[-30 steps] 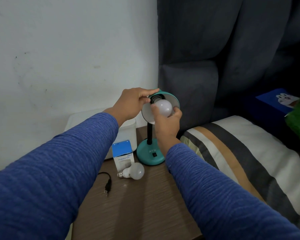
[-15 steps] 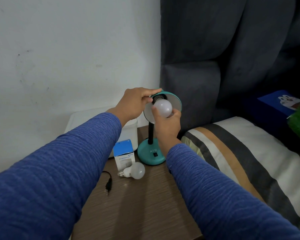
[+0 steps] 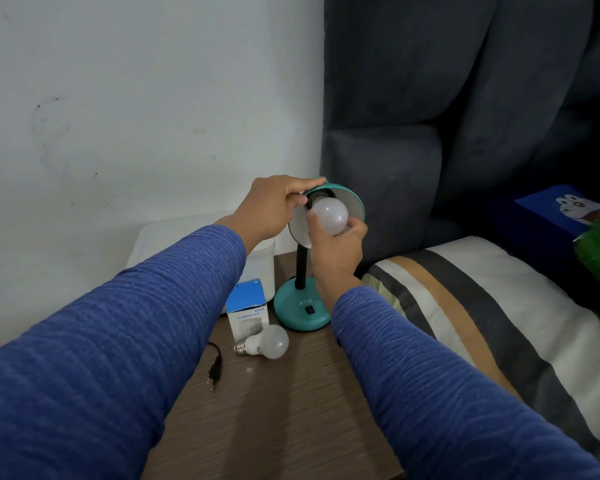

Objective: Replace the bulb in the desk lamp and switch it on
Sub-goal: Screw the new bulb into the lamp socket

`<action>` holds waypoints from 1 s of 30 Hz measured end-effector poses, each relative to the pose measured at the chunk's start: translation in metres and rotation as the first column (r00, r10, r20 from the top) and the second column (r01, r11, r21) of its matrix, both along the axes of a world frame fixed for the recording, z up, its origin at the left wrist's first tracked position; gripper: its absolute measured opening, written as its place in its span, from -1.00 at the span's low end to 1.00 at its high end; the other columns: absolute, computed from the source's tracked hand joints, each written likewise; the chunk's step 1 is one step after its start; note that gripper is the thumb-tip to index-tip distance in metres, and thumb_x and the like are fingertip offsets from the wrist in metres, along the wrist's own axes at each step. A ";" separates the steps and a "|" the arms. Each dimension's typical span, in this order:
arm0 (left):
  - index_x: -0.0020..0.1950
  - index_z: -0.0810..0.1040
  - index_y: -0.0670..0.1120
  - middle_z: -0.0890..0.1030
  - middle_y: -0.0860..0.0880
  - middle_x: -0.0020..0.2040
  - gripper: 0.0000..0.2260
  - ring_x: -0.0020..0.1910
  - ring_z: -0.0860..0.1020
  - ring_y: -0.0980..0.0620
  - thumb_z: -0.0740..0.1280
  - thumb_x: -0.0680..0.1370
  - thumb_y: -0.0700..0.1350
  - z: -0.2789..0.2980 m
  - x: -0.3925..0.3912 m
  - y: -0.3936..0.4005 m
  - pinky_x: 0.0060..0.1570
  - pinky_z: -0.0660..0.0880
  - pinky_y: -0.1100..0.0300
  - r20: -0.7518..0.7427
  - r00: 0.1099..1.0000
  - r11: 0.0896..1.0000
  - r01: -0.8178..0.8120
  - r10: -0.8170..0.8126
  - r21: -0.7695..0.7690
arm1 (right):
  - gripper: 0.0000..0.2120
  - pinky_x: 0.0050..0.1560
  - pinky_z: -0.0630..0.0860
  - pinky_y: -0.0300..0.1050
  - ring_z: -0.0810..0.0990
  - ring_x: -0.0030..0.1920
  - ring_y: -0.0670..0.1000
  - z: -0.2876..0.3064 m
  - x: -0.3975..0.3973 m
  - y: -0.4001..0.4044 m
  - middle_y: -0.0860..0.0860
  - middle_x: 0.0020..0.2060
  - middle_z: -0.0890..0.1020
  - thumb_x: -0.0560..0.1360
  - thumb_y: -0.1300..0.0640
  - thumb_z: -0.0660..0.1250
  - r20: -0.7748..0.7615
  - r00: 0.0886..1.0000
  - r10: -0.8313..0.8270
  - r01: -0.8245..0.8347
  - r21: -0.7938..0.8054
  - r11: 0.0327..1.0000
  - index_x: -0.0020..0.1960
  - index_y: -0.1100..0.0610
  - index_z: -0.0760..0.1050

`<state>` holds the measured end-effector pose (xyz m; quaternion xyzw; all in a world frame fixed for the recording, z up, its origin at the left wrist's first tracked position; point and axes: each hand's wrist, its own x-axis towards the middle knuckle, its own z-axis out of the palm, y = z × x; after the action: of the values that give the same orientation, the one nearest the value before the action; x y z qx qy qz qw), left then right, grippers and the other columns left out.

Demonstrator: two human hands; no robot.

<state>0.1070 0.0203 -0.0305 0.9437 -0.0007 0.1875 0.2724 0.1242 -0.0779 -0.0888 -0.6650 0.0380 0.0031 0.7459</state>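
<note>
A teal desk lamp stands on the wooden bedside table (image 3: 274, 410), its round base (image 3: 300, 313) carrying a black switch (image 3: 309, 310). The teal shade (image 3: 350, 202) is tilted toward me. My left hand (image 3: 271, 209) grips the shade's left rim. My right hand (image 3: 336, 251) holds a white bulb (image 3: 329, 215) from below, its neck at the black socket inside the shade. A second white bulb (image 3: 265, 342) lies on its side on the table in front of the base.
A blue and white box (image 3: 248, 311) stands left of the lamp base, with a white container (image 3: 201, 237) behind it. A black plug (image 3: 214, 370) lies loose on the table. A striped pillow (image 3: 482, 323) and a dark padded headboard (image 3: 430, 116) are at the right.
My right hand's fingers have shifted slightly around the bulb in the shade. My left hand stays on the rim. The view has drifted a little.
</note>
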 end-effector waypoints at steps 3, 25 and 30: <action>0.34 0.46 0.06 0.55 -0.04 0.27 -0.64 0.18 0.51 -0.03 0.20 0.59 -0.25 0.000 0.000 0.000 -0.01 0.20 0.59 -0.001 1.000 1.000 0.000 0.000 -0.001 | -0.28 0.10 0.48 -0.08 0.51 0.14 0.08 0.000 0.000 0.001 0.11 0.23 0.47 0.38 0.03 0.47 0.003 1.000 0.006 -0.005 -0.028 1.000 0.40 0.03 0.16; 0.34 0.46 0.07 0.54 -0.04 0.29 -0.64 0.23 0.49 -0.02 0.21 0.59 -0.25 0.000 0.001 0.000 0.02 0.16 0.60 -0.009 1.000 1.000 -0.008 0.007 -0.003 | -0.39 0.04 0.51 -0.12 0.59 0.08 0.07 -0.006 0.004 0.003 0.12 0.17 0.55 0.41 -0.11 0.40 -0.040 0.998 0.044 -0.044 -0.002 0.999 0.34 0.13 0.29; 0.34 0.45 0.07 0.56 -0.05 0.26 -0.64 0.18 0.51 -0.08 0.20 0.60 -0.24 0.000 0.001 0.000 -0.03 0.18 0.59 -0.011 1.000 1.000 -0.008 0.008 0.012 | -0.46 0.04 0.54 -0.09 0.58 0.04 0.08 -0.009 0.006 0.002 0.10 0.12 0.49 0.42 0.02 0.42 -0.021 0.999 0.028 -0.027 0.030 0.999 0.29 0.02 0.22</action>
<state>0.1083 0.0208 -0.0305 0.9464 0.0032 0.1835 0.2659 0.1297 -0.0758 -0.0974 -0.6543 0.0367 0.0212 0.7551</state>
